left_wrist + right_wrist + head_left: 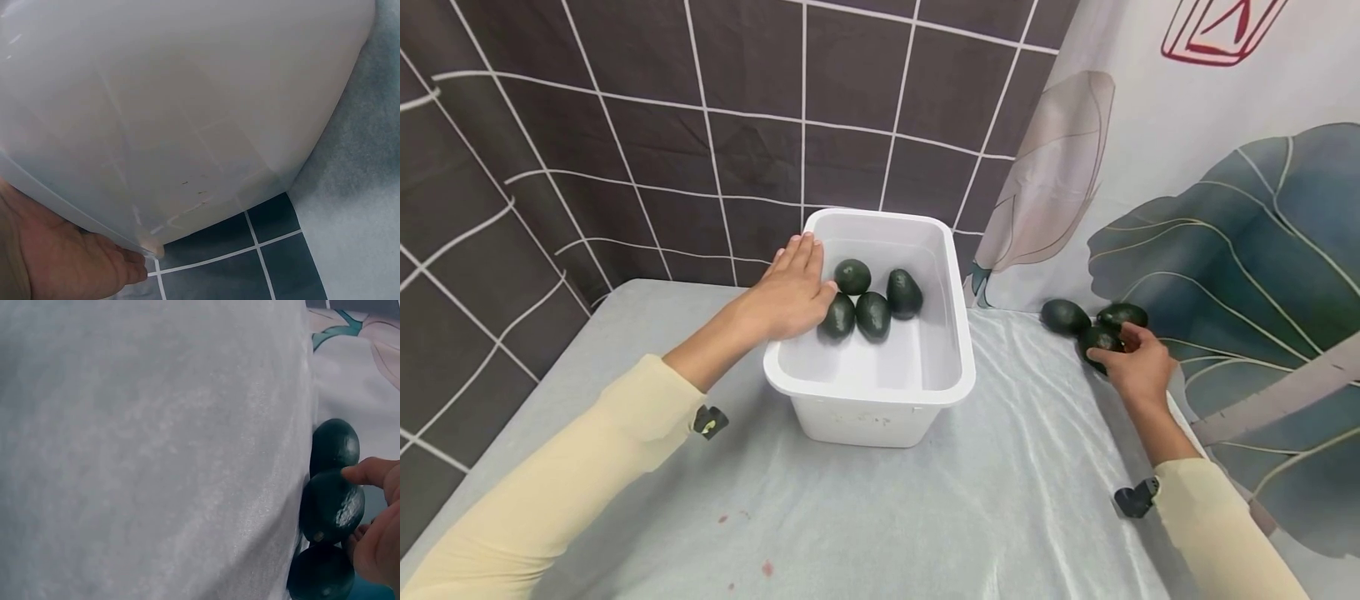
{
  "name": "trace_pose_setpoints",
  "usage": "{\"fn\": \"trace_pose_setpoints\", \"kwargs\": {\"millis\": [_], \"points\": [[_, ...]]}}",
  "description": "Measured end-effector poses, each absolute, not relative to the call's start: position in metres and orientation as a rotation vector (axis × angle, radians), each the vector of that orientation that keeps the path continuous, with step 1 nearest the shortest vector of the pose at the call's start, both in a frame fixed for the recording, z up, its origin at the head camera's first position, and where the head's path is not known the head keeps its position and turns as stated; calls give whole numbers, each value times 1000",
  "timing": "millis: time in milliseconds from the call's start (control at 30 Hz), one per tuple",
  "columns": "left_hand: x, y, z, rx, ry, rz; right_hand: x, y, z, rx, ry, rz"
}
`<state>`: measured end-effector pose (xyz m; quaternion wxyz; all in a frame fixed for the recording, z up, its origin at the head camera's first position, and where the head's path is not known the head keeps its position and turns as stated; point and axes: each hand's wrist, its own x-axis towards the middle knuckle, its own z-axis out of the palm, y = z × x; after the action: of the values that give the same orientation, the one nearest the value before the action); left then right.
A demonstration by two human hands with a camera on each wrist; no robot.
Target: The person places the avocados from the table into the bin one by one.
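Gripping an avocado [331,506] — right hand [1142,367]; touching the tub [865,397] — left hand [788,296].

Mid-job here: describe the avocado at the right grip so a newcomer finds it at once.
Start at the big white tub, then go right across the pale cloth to the trio of dark avocados. The target avocado sits lowest of them in the head view, and it alone lies between the right grip's thumb and fingers.
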<state>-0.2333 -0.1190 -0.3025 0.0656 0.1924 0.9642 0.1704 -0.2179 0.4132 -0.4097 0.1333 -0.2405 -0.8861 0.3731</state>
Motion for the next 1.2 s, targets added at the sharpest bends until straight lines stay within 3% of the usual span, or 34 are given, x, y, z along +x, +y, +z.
{"fn": "trace_pose_setpoints", "kwargs": {"millis": [300, 800, 1200], "points": [[-234, -119, -303, 588, 2907, 515, -218, 411, -412, -475, -2757, 736], [-234, -119, -303, 592, 2907, 509, -219, 412, -417, -398, -2773, 668], [-234, -119, -302, 582, 2895, 520, -218, 409, -415, -485, -2721, 772]]}}
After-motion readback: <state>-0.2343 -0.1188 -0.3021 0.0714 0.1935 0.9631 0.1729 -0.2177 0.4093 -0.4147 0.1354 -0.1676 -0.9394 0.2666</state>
